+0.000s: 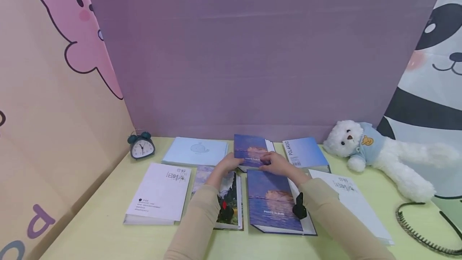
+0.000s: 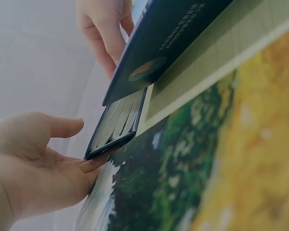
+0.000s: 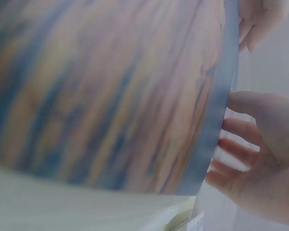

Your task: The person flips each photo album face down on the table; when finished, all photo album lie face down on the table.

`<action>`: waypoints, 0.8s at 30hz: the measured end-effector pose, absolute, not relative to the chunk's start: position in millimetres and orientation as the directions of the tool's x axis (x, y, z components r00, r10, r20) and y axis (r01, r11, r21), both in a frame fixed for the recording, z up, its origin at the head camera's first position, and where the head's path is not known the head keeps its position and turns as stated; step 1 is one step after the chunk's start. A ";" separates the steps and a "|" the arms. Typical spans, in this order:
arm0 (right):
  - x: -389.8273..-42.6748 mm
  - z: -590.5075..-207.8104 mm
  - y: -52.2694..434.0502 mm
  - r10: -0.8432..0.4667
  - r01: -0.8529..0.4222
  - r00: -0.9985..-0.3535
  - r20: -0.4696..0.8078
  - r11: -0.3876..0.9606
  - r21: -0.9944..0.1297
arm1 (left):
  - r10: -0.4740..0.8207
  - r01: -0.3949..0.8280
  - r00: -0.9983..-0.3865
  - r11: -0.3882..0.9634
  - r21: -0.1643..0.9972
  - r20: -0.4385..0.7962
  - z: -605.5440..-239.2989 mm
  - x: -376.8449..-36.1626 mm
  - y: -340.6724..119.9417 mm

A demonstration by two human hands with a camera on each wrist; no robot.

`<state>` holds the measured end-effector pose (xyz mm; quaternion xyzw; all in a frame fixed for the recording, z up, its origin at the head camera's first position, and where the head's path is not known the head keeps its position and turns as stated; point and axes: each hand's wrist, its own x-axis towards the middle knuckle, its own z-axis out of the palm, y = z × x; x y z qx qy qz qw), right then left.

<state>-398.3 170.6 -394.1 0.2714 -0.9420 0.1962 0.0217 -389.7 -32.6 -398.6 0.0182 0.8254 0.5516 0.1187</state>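
At the back middle lies a photo album [image 1: 249, 144] with a blue painted cover, between both hands. My left hand [image 1: 228, 164] is at its lower left corner. In the left wrist view that hand [image 2: 43, 166] has its thumb standing off and its fingers reaching under the edge of the album's page block [image 2: 118, 120]. From the right, my right hand [image 1: 278, 164] touches the album's cover near its lower right. The right wrist view shows this hand [image 3: 265, 149] with spread fingers, their tips at a cover edge. A matching photo album [image 1: 270, 200] lies just in front.
Beside the hands are a whale-print album [image 1: 196, 151], a blue Polaroid album [image 1: 304, 151], a painted-cover album [image 1: 231, 212], and white albums left [image 1: 159, 191] and right [image 1: 351, 200]. An alarm clock [image 1: 142, 147], a teddy bear [image 1: 371, 143] and a headband [image 1: 415, 232] stand or lie near the table's sides.
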 end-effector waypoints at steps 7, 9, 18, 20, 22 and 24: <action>-397.2 -395.0 169.3 -0.482 -0.497 -0.866 0.136 0.794 -0.351 | 0.185 -0.069 -0.971 0.388 0.919 -0.151 -399.9 -392.6 -31.0; -397.6 -395.7 169.4 -0.477 -0.491 -0.869 0.130 0.797 -0.352 | 0.184 -0.063 -0.972 0.393 0.917 -0.145 -400.8 -392.5 -30.4; -395.8 -394.3 168.3 -0.453 -0.475 -0.879 0.149 0.806 -0.353 | 0.151 -0.097 -0.977 0.301 0.949 -0.148 -408.6 -405.2 -31.1; -395.0 -394.1 167.6 -0.442 -0.464 -0.885 0.147 0.804 -0.372 | 0.176 -0.071 -0.977 0.249 0.966 -0.118 -425.6 -423.8 -33.3; -394.5 -393.2 167.7 -0.448 -0.472 -0.880 0.155 0.797 -0.376 | 0.178 -0.065 -0.978 0.235 0.970 -0.109 -433.2 -433.3 -33.5; -393.9 -392.0 168.2 -0.446 -0.474 -0.880 0.166 0.788 -0.393 | 0.172 -0.074 -0.979 0.218 0.973 -0.113 -430.4 -431.2 -33.6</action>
